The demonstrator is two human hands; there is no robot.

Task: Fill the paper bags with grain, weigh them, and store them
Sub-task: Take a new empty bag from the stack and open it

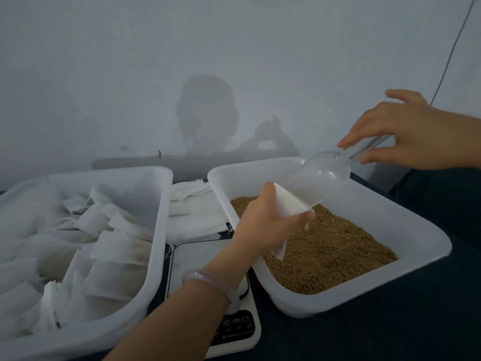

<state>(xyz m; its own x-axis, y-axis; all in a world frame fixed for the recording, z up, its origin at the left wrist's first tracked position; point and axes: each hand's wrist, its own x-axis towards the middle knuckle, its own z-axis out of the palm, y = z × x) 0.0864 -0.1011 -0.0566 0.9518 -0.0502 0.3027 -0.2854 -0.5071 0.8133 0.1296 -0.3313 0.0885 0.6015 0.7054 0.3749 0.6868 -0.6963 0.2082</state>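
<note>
By the left hand (270, 222) a white paper bag (289, 204) is gripped above the grain (325, 251) in the right tray (429, 246), with its mouth turned up and to the right. A clear scoop (320, 178), pinched at the handle by the right hand (411, 136), is sloped down-left, mouth at the bag.

1. The scene is dimly lit and hazed bluish.
2. A soft head-shaped shadow (208, 113) is thrown onto the pale grey wall (104, 61).
3. Faint glints are seen on the clear plastic scoop (322, 175).

wall (234, 35): pale, shadowed | cable (453, 48): hanging right | table cover (390, 334): dark blue
</note>
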